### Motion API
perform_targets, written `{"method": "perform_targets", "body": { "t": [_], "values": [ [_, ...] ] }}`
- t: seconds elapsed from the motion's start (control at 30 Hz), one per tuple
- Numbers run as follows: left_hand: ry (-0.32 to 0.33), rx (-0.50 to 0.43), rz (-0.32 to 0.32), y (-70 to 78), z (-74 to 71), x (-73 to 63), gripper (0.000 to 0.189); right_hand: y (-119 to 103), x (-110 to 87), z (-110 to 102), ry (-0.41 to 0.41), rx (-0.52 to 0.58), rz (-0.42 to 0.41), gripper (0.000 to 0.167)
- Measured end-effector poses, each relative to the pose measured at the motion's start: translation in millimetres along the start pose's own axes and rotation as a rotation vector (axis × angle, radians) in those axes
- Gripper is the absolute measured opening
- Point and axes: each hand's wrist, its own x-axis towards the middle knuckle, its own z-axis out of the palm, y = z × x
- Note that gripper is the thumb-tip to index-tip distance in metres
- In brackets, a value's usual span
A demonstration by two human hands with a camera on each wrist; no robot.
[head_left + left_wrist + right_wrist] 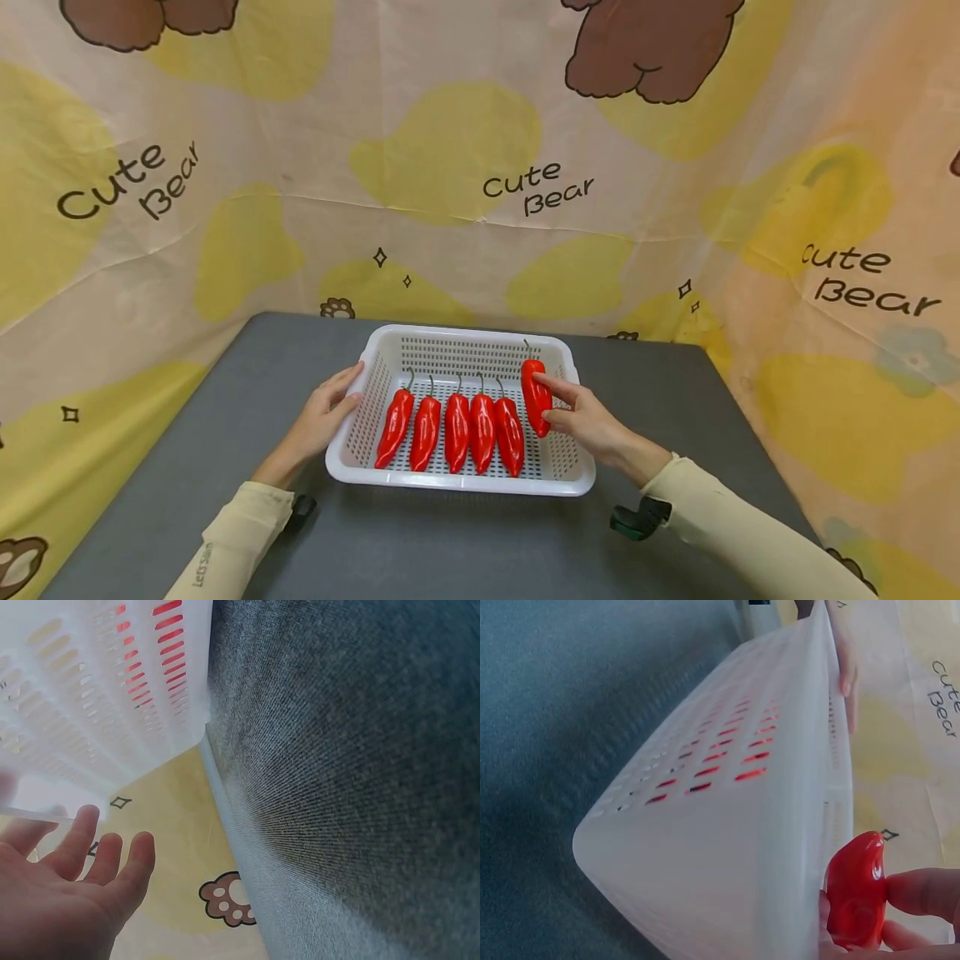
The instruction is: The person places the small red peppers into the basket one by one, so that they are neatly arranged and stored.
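Note:
A white plastic basket (459,483) with slotted walls stands on the table, and several red chili peppers (425,433) lie side by side in it, stems toward the far wall. At its left end, my left hand (322,417) holds the rim between thumb and fingers; in the left wrist view the other fingers (135,874) extend beside the wall. My right hand (588,419) pinches another red chili pepper (535,396) between thumb and fingers over the basket's right side. That pepper (859,892) shows just past the near rim in the right wrist view.
The dark grey table (465,550) extends around the basket. A patterned cloth (450,167) hangs behind it and along both sides. Dark straps with devices (641,518) sit at both wrists.

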Motion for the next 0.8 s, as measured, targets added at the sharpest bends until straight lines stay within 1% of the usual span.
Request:
{"method": "perform_targets", "body": {
  "t": [0.13,0.33,0.47,0.7,0.8],
  "values": [
    [-0.004,-0.005,-0.004,-0.7,-0.8,0.4,0.052,-1,2.6,5,-0.003,-0.004,0.010,0.065],
    [-0.003,-0.007,0.006,-1.7,0.0,0.1,0.052,-1,6.4,12,0.031,0.014,0.087,0.066],
    [-0.003,-0.005,0.002,-1.0,0.4,-0.3,0.052,1,9.6,15,0.055,0.024,0.125,0.065],
    [0.014,0.008,0.001,0.2,0.0,0.2,0.051,1,15.3,22,0.069,-0.017,0.170,0.066],
    [0.005,0.002,-0.006,0.0,0.1,0.0,0.052,1,17.0,24,0.063,-0.027,0.192,0.067]
  ]
}}
